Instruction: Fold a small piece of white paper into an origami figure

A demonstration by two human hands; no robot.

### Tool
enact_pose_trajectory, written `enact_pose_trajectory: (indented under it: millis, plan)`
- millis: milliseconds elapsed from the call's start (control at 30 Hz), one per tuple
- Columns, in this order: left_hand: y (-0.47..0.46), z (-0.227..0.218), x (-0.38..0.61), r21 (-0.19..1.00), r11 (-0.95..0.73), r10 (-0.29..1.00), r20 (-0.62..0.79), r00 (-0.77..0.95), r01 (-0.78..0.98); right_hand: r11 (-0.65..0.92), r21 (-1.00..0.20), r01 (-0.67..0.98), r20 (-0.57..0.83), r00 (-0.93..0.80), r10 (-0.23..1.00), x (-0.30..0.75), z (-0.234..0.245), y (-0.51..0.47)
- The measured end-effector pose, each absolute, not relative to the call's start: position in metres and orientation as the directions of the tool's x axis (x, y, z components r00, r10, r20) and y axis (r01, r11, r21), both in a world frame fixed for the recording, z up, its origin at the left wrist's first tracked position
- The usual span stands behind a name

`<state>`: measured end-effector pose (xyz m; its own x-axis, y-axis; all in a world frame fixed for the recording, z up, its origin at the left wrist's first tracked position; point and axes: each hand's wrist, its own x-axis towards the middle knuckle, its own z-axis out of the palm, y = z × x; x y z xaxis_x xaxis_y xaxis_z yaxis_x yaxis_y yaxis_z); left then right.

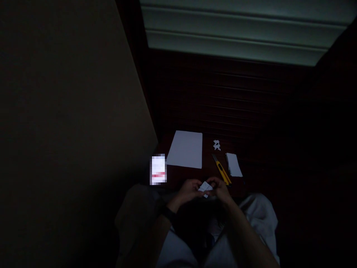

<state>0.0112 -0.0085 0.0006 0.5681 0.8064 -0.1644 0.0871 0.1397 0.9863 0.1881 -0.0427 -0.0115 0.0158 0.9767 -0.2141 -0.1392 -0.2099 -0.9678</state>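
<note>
In a dim room, both my hands meet over the near edge of a dark wooden table [209,163]. My left hand [189,190] and my right hand [221,188] are each closed on a small folded piece of white paper [205,187] held between them. A dark band sits on my left wrist. A yellow utility knife [222,170] lies just beyond my right hand.
A blank white sheet [185,149] lies flat on the table's far left. A lit phone screen [158,169] glows at the left edge. A folded paper strip [233,164] and a small crumpled paper scrap [216,144] lie to the right. A wall rises on the left.
</note>
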Motion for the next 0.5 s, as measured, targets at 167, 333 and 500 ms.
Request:
enact_pose_trajectory:
  millis: [167, 333, 500]
  plan:
    - [-0.006, -0.005, 0.01, 0.979, 0.2, 0.817, -0.181, 0.548, 0.025, -0.093, -0.977, -0.194, -0.112, 0.086, 0.99, 0.181, -0.013, -0.048]
    - [-0.006, -0.002, 0.01, 0.976, 0.215, 0.815, -0.197, 0.545, 0.031, -0.109, -0.976, -0.189, -0.117, 0.028, 0.993, 0.179, -0.004, -0.051]
    - [-0.007, -0.001, 0.012, 0.982, 0.173, 0.833, -0.189, 0.521, 0.08, -0.121, -0.984, -0.129, -0.131, 0.068, 0.989, 0.178, -0.003, -0.049]
